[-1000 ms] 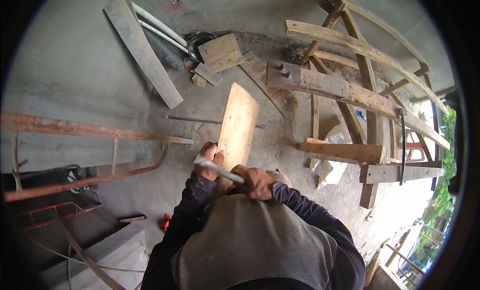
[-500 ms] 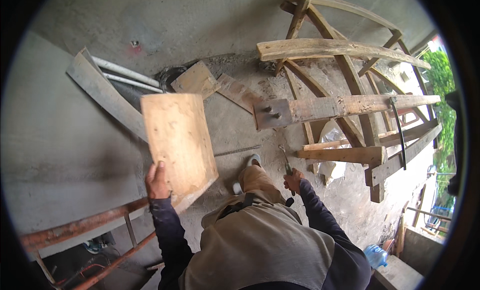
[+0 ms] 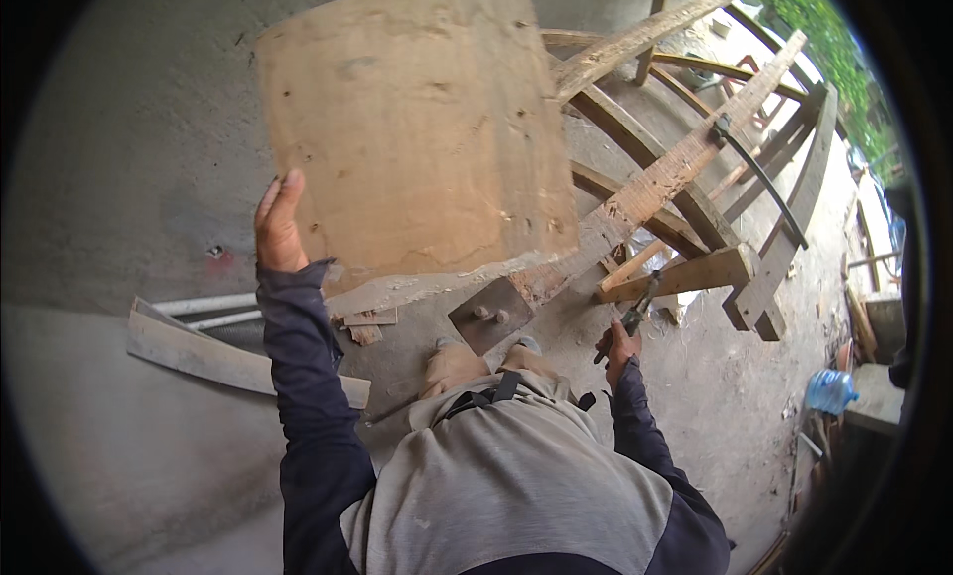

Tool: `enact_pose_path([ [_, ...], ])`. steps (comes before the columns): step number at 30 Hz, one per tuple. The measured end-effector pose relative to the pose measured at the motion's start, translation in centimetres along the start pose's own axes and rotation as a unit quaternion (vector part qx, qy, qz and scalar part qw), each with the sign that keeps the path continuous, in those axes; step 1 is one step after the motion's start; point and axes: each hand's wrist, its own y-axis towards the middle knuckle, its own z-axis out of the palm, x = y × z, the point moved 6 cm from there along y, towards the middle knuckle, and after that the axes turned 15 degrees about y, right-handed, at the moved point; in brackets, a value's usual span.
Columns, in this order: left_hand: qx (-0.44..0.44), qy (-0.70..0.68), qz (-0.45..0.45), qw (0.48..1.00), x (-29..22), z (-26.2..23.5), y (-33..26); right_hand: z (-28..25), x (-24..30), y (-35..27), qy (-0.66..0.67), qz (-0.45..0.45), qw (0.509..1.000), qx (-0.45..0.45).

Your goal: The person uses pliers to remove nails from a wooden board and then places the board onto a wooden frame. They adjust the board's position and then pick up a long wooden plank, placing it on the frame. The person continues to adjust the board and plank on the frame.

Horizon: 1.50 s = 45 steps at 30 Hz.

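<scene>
My left hand grips the left edge of a large plywood board and holds it raised high in front of me, so it fills the upper middle of the view. My right hand hangs low at my right side, closed around a dark metal hammer. Below the board lies a long timber beam with a bolted metal plate at its near end, close to my feet.
A frame of wooden beams and curved planks stands to the right, with a black metal bar resting on it. A grey plank and white pipes lie on the concrete at left. A blue water jug sits at far right.
My left hand has lifted the plywood board from the ground up high and close to the camera. My right hand took the hammer away from the board and lowered it to my side.
</scene>
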Motion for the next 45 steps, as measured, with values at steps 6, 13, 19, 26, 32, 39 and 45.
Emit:
enact_pose_path([
  [6,0.306,-0.056,-0.168,0.935,11.7,11.2,11.3,5.1,5.6,-8.0,0.075,-0.165,0.983,-0.004],
  [13,0.493,0.008,-0.225,0.840,19.9,17.2,16.6,14.4,5.9,-12.7,-0.022,-0.260,0.963,-0.070],
  [19,0.401,0.377,0.095,0.830,21.8,17.7,20.0,16.1,5.0,-13.2,-0.047,-0.295,0.948,-0.114],
  [26,0.354,0.484,0.230,0.767,22.3,19.3,19.6,17.0,4.8,-14.7,-0.117,-0.304,0.926,-0.190],
  [32,0.421,0.383,0.156,0.807,24.1,21.9,20.1,17.2,4.7,-15.0,-0.149,-0.280,0.922,-0.221],
  [39,0.453,0.325,0.129,0.820,24.6,22.5,20.3,16.8,5.3,-14.2,-0.163,-0.305,0.920,-0.186],
  [45,0.502,0.283,0.078,0.814,25.7,22.3,20.3,16.1,6.1,-12.9,-0.129,-0.310,0.927,-0.167],
])
